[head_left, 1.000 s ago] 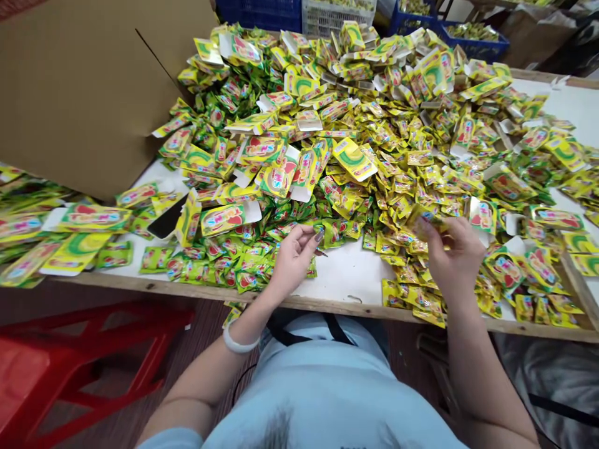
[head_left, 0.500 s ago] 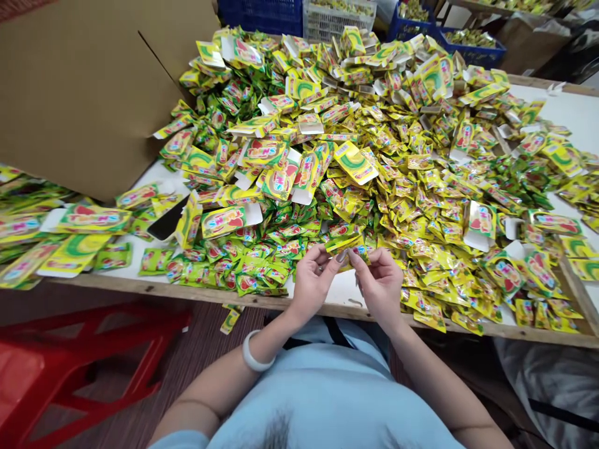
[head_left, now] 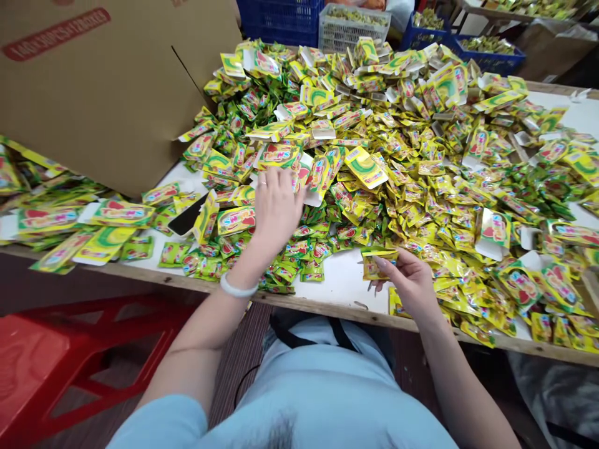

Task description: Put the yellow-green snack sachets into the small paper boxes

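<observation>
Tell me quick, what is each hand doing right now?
Left hand: open, palm down on the heap of yellow-green foil sachets.
Right hand: closed on a small stack of yellow sachets.

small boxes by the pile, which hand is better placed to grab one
Left. The left hand already lies spread over the small boxes beside the cardboard carton, while the right hand is shut on a stack of yellow sachets nearer the table edge.

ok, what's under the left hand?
The left hand lies palm-down on the heap, over small yellow-green sachets and printed cartons. Its fingers reach a carton's edge. What sits directly beneath the palm is covered.
</observation>
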`<state>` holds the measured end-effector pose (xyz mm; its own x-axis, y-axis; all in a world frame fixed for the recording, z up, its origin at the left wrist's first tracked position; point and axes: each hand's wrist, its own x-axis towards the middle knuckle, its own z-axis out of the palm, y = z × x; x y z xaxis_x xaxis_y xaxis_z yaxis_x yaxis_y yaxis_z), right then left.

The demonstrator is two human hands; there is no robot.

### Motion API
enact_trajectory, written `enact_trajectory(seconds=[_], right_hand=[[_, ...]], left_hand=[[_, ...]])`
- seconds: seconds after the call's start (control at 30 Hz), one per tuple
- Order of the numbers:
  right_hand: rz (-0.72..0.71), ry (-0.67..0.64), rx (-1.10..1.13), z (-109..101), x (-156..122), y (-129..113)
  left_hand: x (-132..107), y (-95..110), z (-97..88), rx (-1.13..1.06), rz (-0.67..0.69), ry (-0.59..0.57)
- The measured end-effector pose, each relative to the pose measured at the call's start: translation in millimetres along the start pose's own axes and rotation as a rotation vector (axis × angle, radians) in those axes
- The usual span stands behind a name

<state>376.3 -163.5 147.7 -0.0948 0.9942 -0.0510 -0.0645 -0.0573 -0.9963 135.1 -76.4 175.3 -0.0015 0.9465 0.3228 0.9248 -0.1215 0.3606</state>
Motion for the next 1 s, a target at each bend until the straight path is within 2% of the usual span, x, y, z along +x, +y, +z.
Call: enact_trajectory(seconds=[0.07,0.13,0.27,0.4,0.47,0.53,0.6,0.67,0.73,0.83,0.93,1.0], right_hand=[[0.034,-0.011,0.033,-1.2,-1.1,4.2],[0.042,-0.015,0.053,-1.4,-2.7,8.2],[0.036,-0.018,0.077,-1.3,-5.1,9.3],[0.03,-0.01,0.108,-2.9,-4.2,5.3],[0.029,-0.013,0.118,-3.4,-3.3,4.2],[0.029,-0.014,0.132,-3.5,-2.9,3.5],[0.029,-0.021,0.153,-3.4,-3.3,2.0],[0.016,-0.029,0.193,-3.3,-4.7,-1.9],[-0.018,-0.021,0.239,-3.0,-6.8,-8.9],[-0.114,0.083,0.232,-0.7,-9.3,-22.8],[-0.264,0.226,0.109,4.5,-8.2,-34.3],[-0.375,0.258,-0.011,8.5,-4.6,-38.4]], left_hand=[[25.2,-5.7,-4.9,0.186,-0.1,-0.005],[39.4,-5.6,-5.1,0.291,-0.149,-0.057],[43.5,-5.8,0.4,0.324,-0.131,-0.083],[40.9,-21.0,-3.3,0.259,-0.152,-0.095],[39.4,-29.2,-10.6,0.193,-0.15,-0.048],[33.8,-31.8,-19.7,0.071,-0.093,0.029],[21.1,-26.3,-27.6,-0.149,-0.018,0.087],[1.2,-13.7,-31.1,-0.458,0.035,0.061],[-22.6,2.0,-28.7,-0.794,0.046,-0.076],[-56.1,22.7,-16.8,-1.189,-0.019,-0.435],[-79.6,36.1,-3.9,-1.387,-0.088,-0.785],[-89.3,42.2,0.8,-1.441,-0.085,-0.923]])
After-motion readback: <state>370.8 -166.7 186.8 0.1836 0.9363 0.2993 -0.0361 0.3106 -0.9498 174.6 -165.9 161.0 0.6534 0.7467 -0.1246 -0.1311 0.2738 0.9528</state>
